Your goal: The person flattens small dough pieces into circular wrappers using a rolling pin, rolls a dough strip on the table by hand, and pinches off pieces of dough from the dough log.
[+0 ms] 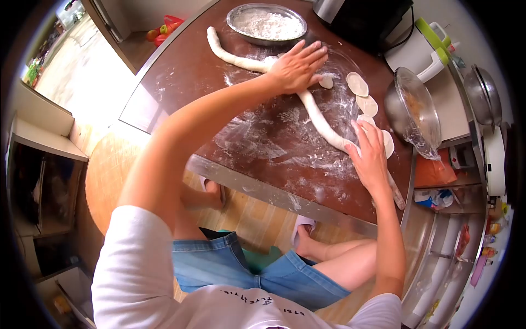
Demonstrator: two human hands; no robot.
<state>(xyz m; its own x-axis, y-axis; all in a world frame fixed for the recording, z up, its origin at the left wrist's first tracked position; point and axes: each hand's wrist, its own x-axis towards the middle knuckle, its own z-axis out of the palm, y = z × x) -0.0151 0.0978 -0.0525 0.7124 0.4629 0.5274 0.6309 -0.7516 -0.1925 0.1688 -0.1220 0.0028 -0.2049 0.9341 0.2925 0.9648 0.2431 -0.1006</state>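
A long white dough rope (319, 119) winds across the floured brown tabletop. My left hand (298, 67) lies over its middle, palm down and fingers stretched out, covering part of it. At the rope's near right end is my right hand (371, 153), fingers apart, with fingertips touching the dough. Flat round dough wrappers (357, 84) form a row on the right, some partly hidden behind my right hand. A small dough piece (326, 82) sits beside my left fingers. Part of a rolling pin (395, 192) shows beside my right wrist.
At the far edge stands a metal bowl of flour (267, 23). A steel bowl (412, 104) with a plastic covering holds orange-brown filling at the right. A black appliance (361, 22) and a white-green one (419, 52) stand behind. The table's metal edge (263, 192) runs above my knees.
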